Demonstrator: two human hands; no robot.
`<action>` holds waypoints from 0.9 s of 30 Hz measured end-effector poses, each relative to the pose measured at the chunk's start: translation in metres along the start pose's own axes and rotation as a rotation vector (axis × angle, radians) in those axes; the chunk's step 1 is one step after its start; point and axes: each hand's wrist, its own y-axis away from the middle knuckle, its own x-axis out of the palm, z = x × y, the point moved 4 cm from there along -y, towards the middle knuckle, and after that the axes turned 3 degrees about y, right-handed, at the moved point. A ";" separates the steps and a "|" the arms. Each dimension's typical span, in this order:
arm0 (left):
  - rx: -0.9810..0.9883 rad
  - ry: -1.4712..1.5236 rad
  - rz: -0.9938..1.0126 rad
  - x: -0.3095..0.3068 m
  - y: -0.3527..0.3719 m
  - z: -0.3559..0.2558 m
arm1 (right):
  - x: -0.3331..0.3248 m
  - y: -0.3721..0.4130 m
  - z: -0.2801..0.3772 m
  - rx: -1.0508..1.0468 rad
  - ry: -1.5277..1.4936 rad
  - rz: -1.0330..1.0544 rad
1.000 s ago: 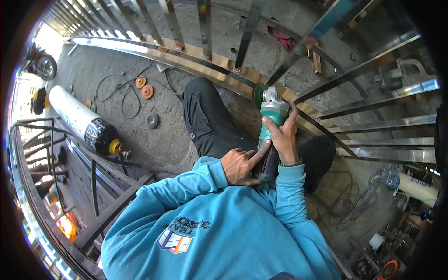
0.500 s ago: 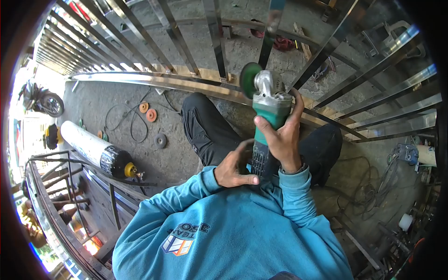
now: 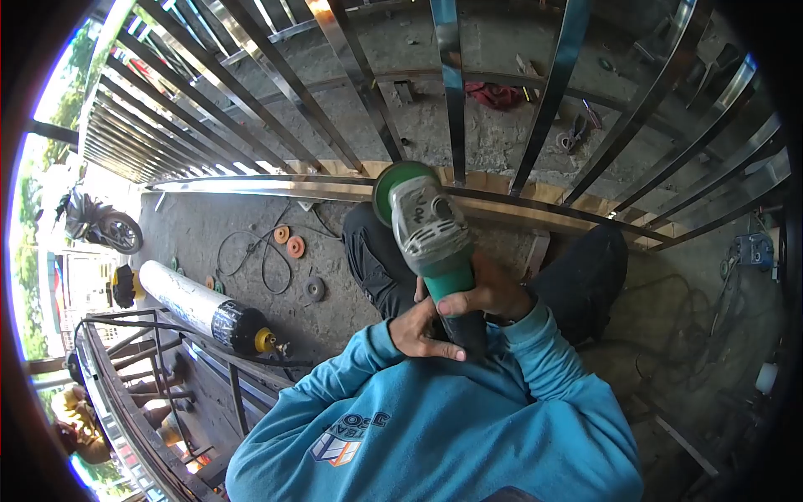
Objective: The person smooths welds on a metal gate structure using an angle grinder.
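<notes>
A green and grey angle grinder [image 3: 429, 226] points up and away from my chest, its green disc [image 3: 398, 189] close to the lower rail of a shiny metal railing [image 3: 361, 189]. My right hand [image 3: 489, 293] is wrapped round the grinder's green body, thumb across its top. Beside the dark rear end of the tool is my left hand [image 3: 425, 333], its thumb stretched along the handle and its fingers partly hidden behind it. The railing's upright bars rise beyond the grinder.
A gas cylinder [image 3: 196, 303] lies at the left near a metal frame [image 3: 237, 393]. Orange discs [image 3: 295, 246], a grey disc [image 3: 314, 289] and a looped cable [image 3: 219, 258] are on the floor. A motorcycle [image 3: 100, 222] stands far left; a person's arm [image 3: 79, 418] shows lower left.
The grinder has come down and to the left, its head now nearer the camera. My right hand has moved lower with it, and my left hand has come against the handle. The view has shifted.
</notes>
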 end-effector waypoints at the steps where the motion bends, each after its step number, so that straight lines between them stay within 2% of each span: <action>1: -0.127 0.009 0.018 -0.006 0.006 -0.001 | 0.001 0.001 -0.002 -0.002 -0.005 -0.002; 4: -0.139 -0.110 0.061 -0.031 0.005 0.000 | -0.006 0.001 -0.010 -0.029 -0.021 -0.113; 5: 0.034 0.140 -0.045 -0.032 -0.001 -0.004 | -0.012 0.001 -0.011 -0.060 -0.012 -0.138; 6: -0.054 0.225 -0.135 -0.043 0.001 -0.007 | -0.016 0.002 -0.011 -0.091 -0.004 -0.164; 8: -0.073 0.440 -0.318 -0.085 0.010 0.029 | -0.024 0.009 -0.010 -0.101 0.027 -0.211; 9: -0.073 0.441 -0.315 -0.090 0.005 0.027 | -0.027 0.012 -0.010 -0.107 0.053 -0.260; 11: 0.053 0.710 -0.585 -0.107 -0.001 0.026 | -0.030 0.018 -0.014 -0.102 0.039 -0.305; 12: 0.055 0.715 -0.584 -0.105 -0.010 0.020 | -0.032 0.021 -0.018 -0.099 0.023 -0.347; 14: 0.110 0.611 -0.800 -0.106 -0.027 0.007 | -0.033 0.022 -0.027 -0.099 0.029 -0.355; 16: 0.169 0.638 -0.798 -0.106 -0.042 0.009 | -0.032 0.024 -0.039 -0.098 0.024 -0.360; 19: 0.312 0.203 -0.897 -0.092 -0.059 -0.005 | -0.026 0.032 -0.054 -0.090 0.034 -0.400; 21: 0.311 0.174 -0.901 -0.087 -0.064 -0.007 | -0.026 0.036 -0.054 -0.166 0.157 -0.436; 27: 0.370 0.001 -0.916 -0.082 -0.071 -0.026 | -0.027 0.040 -0.062 -0.092 0.112 -0.425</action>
